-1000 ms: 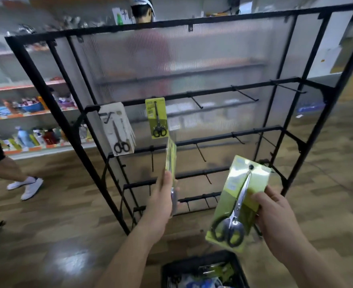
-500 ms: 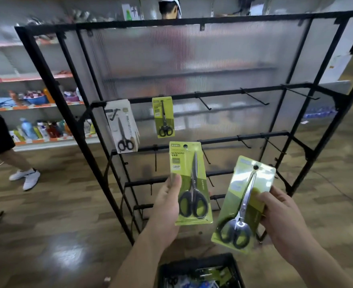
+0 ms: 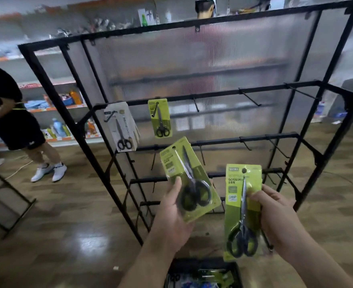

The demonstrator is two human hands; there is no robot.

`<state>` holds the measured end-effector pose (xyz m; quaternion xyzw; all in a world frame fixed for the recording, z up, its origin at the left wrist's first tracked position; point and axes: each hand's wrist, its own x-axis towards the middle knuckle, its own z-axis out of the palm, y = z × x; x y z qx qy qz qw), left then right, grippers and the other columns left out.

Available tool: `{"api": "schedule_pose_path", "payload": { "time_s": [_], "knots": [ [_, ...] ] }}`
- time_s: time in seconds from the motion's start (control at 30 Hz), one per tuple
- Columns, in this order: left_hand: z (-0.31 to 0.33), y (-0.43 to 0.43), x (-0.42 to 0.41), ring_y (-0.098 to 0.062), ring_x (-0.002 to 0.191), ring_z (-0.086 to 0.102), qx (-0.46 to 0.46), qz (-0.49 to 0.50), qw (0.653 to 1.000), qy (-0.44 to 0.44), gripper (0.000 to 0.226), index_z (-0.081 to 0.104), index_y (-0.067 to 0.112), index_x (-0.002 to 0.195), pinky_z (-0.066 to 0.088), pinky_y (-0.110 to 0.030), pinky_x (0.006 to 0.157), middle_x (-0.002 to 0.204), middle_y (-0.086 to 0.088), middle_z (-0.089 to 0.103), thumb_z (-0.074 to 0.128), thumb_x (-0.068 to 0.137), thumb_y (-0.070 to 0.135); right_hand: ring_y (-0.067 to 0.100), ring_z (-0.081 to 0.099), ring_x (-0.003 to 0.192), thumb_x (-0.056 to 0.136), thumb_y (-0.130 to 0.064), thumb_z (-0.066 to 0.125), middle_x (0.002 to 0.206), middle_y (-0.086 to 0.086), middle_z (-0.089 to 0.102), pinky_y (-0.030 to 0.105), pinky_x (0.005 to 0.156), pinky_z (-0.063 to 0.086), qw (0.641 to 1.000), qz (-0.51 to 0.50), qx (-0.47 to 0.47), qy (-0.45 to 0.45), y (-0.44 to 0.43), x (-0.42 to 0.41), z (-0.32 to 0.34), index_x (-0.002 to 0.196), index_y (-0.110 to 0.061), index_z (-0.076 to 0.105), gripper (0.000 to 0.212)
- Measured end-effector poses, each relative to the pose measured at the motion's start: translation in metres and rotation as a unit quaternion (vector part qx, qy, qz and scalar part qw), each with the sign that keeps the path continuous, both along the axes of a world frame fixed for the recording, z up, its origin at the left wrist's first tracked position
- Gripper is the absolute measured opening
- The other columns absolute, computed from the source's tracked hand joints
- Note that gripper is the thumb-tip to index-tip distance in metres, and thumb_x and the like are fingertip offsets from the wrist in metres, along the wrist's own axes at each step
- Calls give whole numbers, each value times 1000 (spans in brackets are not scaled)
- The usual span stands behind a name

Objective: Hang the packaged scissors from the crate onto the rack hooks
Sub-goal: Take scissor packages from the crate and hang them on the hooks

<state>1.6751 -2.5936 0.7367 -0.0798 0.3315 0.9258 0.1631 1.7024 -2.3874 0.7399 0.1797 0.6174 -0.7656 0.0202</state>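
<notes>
My left hand (image 3: 172, 215) grips a green pack of black-handled scissors (image 3: 187, 177), tilted left, in front of the rack's lower bars. My right hand (image 3: 275, 213) holds a second green scissors pack (image 3: 236, 204) upright by its right edge. The black rack (image 3: 213, 96) stands ahead with a ribbed translucent back panel. On its upper hook bar hang a white scissors pack (image 3: 122, 126) and a small green scissors pack (image 3: 160, 118). The black crate (image 3: 202, 273) sits on the floor below my hands with more packs inside.
Bare hooks (image 3: 249, 98) stick out along the rack's bars to the right. A person in black clothes and white shoes (image 3: 15, 121) stands at the left by store shelves. Another person's head (image 3: 204, 7) shows behind the rack. Wooden floor surrounds the rack.
My left hand's pack turned from edge-on to face me and now tilts left. My right hand's pack swung from tilted to upright. The view moved closer to the rack.
</notes>
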Motion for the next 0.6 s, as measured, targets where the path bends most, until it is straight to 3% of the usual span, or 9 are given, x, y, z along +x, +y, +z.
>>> {"api": "schedule_pose_path", "payload": {
  "time_s": [0.07,0.13,0.2,0.3,0.4,0.5,0.6],
  "knots": [
    [-5,10,3,-25,88,76,-1,14,1000,-6,44,73,9,126,64,-38,70,112,-14,74,52,100,38,42,71,102,100,-13,53,103,15,77,60,96,52,1000,-2,1,-10,6,0,-5,107,-18,76,25],
    [-10,18,7,-21,86,76,-27,8,1000,-12,47,69,11,132,63,-34,66,117,-10,74,46,104,41,43,71,101,99,-11,52,103,17,77,59,96,53,1000,-2,9,-15,7,-1,-8,106,-16,76,25],
    [-10,17,3,-25,91,75,-27,14,999,-16,46,63,10,138,62,-38,71,114,-14,74,48,105,38,42,71,95,97,-8,52,102,20,76,55,91,55,1000,-11,8,-15,6,-4,-11,102,-13,77,26],
    [-5,1,-23,-27,108,73,-18,80,997,10,34,65,18,131,59,-47,89,124,-13,73,56,100,28,36,69,84,92,-4,52,100,24,75,51,85,55,999,-30,15,-11,0,-11,-16,100,-13,78,29],
    [-1,-18,-46,-28,112,71,-97,74,991,53,30,65,19,130,53,-49,100,125,-10,73,56,101,21,36,68,82,92,-6,52,98,22,75,52,85,56,998,-48,35,-7,-12,-18,-18,99,-14,78,29],
    [-6,-44,-68,-23,103,74,-216,73,970,89,21,68,19,121,58,-40,87,111,-4,78,55,104,15,31,65,70,92,-5,50,86,21,74,36,67,51,996,-65,55,3,-32,-27,-16,94,-11,77,28],
    [-12,-78,-92,-21,94,71,-328,69,936,107,18,74,26,101,55,-35,86,97,1,78,59,104,16,27,68,68,95,-4,50,85,16,76,36,67,51,994,-92,61,2,-57,-39,-14,95,-10,77,28]
  ]
}}
